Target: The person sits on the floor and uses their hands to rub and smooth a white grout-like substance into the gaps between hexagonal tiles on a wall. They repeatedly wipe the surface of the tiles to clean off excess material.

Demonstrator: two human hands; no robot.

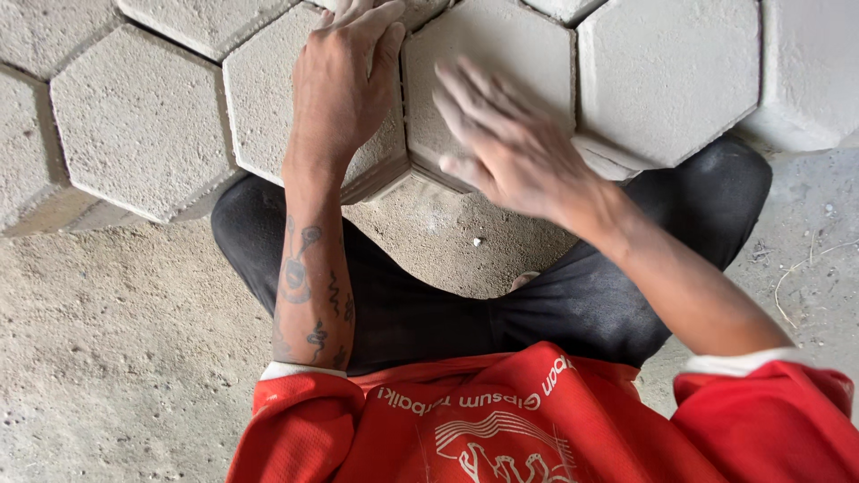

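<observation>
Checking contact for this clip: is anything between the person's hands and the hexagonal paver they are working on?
Nothing visible. The right hand lies on the middle hexagonal paver, though blurred. The left hand rests on the neighbouring paver, fingers at the joint between them.

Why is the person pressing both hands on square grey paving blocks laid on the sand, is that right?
Not quite: the blocks are six-sided hexagons, not squares. The head view shows the left hand resting on one grey hexagonal paving block and the right hand on the neighbouring hexagonal block, both laid over the sand.
</observation>
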